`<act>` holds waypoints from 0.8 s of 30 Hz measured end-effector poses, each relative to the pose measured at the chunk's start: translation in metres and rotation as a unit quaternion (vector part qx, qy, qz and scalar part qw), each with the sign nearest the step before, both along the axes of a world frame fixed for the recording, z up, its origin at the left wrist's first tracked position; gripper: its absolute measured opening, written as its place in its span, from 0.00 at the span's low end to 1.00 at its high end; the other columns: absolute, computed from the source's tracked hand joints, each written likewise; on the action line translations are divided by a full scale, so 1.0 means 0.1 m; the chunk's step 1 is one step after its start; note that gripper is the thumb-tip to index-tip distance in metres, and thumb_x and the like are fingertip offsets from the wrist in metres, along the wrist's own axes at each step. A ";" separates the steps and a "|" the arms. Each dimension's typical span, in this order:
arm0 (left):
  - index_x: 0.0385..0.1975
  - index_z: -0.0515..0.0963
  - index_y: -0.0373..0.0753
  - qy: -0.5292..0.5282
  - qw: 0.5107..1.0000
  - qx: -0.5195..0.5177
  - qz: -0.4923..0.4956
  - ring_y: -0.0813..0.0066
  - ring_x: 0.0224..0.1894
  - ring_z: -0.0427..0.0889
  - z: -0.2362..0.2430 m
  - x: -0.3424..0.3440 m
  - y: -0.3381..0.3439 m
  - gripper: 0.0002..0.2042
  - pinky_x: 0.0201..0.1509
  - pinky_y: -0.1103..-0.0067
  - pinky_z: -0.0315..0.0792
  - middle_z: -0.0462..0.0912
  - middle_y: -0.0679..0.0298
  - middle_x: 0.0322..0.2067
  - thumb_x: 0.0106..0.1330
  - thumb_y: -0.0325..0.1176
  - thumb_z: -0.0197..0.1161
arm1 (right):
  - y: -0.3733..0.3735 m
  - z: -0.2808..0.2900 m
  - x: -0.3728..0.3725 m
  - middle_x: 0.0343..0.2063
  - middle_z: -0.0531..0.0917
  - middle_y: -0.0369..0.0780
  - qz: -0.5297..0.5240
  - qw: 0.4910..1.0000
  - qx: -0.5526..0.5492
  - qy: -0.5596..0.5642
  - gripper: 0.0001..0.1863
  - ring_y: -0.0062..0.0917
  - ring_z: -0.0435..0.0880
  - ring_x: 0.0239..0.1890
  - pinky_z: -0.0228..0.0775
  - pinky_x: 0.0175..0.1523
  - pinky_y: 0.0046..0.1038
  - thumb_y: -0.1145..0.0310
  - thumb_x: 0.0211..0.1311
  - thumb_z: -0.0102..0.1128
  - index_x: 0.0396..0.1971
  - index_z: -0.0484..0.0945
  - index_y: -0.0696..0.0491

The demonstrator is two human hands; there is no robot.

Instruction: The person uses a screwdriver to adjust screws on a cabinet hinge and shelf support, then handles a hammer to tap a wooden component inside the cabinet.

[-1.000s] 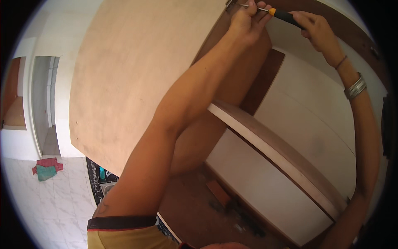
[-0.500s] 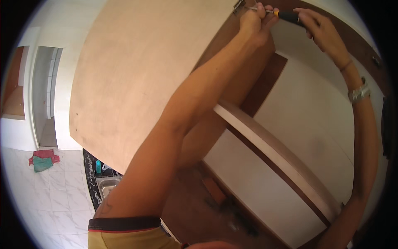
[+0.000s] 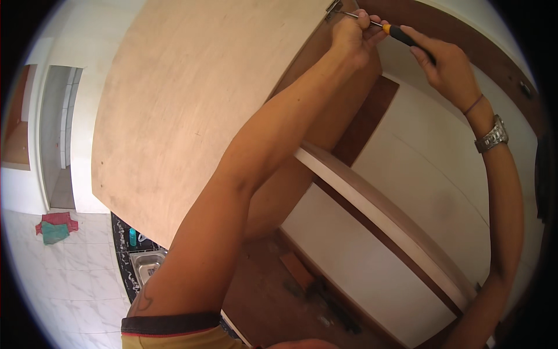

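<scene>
A screwdriver with a black and yellow handle slants across the top of the view. Its thin metal shaft points left toward a metal hinge at the upper edge of a large wooden cabinet door. My left hand is closed, its fingertips around the shaft close to the hinge. At the handle's rear, my right hand grips with thumb and fingers. Whether the tip sits in a screw is too small to tell.
Inside the cabinet, a shelf runs diagonally below my forearms. Dark, unclear items lie on the brown cabinet bottom. Lower left are a steel sink, a teal bottle, and red and green cloths on the tiled floor.
My right hand has turned and dropped slightly, its fingers now set differently on the handle. The handle end has tilted lower. My left hand stays at the shaft, and the view has shifted a little.
</scene>
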State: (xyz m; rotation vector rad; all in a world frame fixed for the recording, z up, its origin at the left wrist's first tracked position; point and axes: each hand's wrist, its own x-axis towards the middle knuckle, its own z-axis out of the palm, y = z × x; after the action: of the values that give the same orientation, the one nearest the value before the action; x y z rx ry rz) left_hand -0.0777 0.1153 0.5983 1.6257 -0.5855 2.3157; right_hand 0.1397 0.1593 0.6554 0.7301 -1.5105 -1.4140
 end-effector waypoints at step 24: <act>0.45 0.71 0.39 0.004 1.000 -0.019 -0.023 0.61 0.46 0.83 -0.03 0.12 -0.03 0.03 0.56 0.63 0.80 0.82 0.58 0.43 0.77 0.28 0.54 | -0.30 -0.01 0.02 0.23 0.75 0.39 -0.147 0.986 0.030 0.075 0.26 0.33 0.78 0.21 0.74 0.28 0.36 0.60 0.70 0.60 0.67 0.73 0.28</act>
State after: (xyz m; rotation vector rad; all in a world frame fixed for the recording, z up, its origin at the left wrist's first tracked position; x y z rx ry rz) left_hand -0.0657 0.1120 0.5948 1.5879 -0.5687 2.2719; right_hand 0.1419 0.1294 0.6542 0.4369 -1.5062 -1.7008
